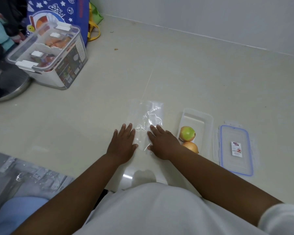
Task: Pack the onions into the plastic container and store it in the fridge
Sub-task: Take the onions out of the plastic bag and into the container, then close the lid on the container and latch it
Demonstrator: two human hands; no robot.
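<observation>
Onions [187,134] are seen in the open plastic container [205,119], just right of the right hand [161,143]. Both it and the left hand [122,143] are pressed flat, fingers spread, on a clear plastic bag [148,119] on the surface [92,116]. A lid [236,150] lies beside the container.

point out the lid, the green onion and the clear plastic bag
lid [235,150]: head view, on its flat middle by the label
green onion [187,133]: head view, on its green top side
clear plastic bag [147,116]: head view, on its crinkled middle, beyond the fingers
</observation>
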